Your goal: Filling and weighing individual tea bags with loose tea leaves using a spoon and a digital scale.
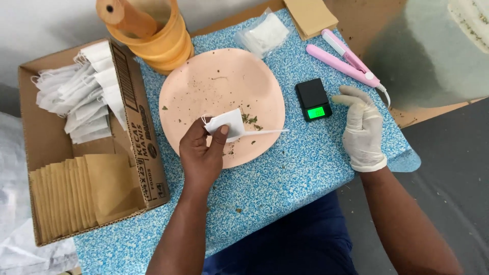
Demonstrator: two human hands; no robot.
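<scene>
Far left of the left hand: open brown cardboard box (147,168) w/ white filter bags (81,97) at the back, tan paper envelopes (76,196) in front. Left hand (201,153), bare, pinches a small white filter bag (226,124) betw. thumb & fingers, over the round peach plastic plate (224,86) flecked w/ dried herb bits. Thin white spoon (265,132) sticks out just right of that hand. Small black pocket scale (313,99), green display lit, sits just left of the right hand (362,130), which is white-gloved, fingers loosely together, flat on the speckled blue mat (285,178). Pink handheld sealer (344,61) lies just beyond it.
</scene>
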